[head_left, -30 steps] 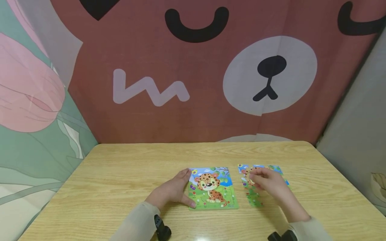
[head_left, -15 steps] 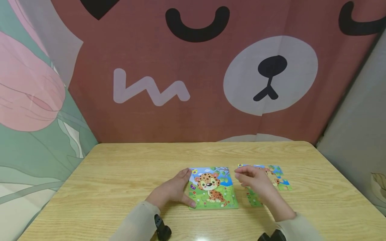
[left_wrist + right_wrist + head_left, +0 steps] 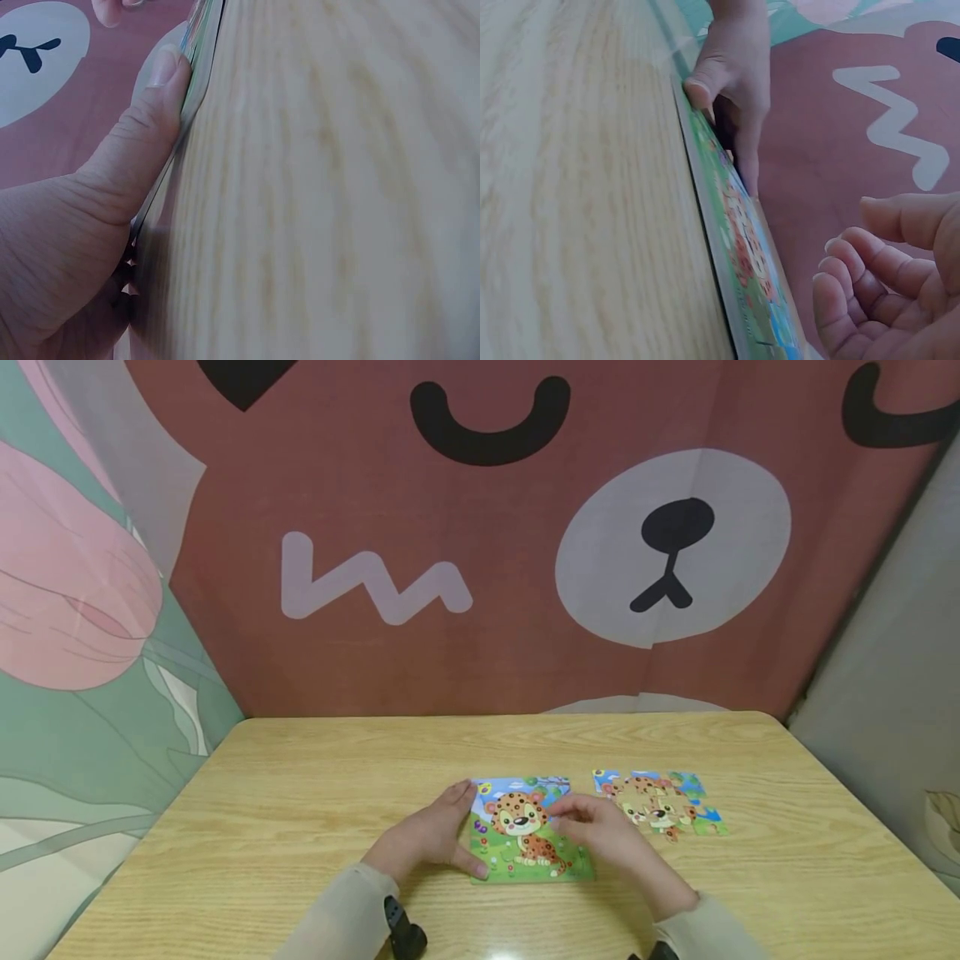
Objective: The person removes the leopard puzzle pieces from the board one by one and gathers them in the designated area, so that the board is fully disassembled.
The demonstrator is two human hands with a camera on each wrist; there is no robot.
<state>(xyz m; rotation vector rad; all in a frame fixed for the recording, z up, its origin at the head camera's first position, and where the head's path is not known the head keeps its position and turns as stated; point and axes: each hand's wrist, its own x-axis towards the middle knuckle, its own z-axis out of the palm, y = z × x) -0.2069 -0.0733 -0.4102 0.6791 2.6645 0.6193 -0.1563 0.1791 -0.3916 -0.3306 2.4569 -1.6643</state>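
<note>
A square puzzle board (image 3: 517,856) printed with a spotted leopard cub lies on the table. My left hand (image 3: 431,831) holds its left side, thumb at the near left corner and fingers towards the far one. In the left wrist view, the thumb of the left hand (image 3: 120,157) lies along the board's edge. Over the board's right side is my right hand (image 3: 600,835), fingers loosely bent. The right wrist view shows a gap between thumb and fingers of the right hand (image 3: 892,277), with no piece visible there. To its right lie several loose puzzle pieces (image 3: 663,810), partly behind the hand.
The wooden table (image 3: 337,768) runs back to a wall cloth (image 3: 480,668) with a bear face. A floral curtain (image 3: 90,752) hangs at the left and a grey one (image 3: 885,693) at the right. Dark wrist cameras (image 3: 405,931) sit on the sleeves.
My right hand has moved left from over the loose pieces to the board's right side, uncovering most of the pieces. The left hand has stayed on the board.
</note>
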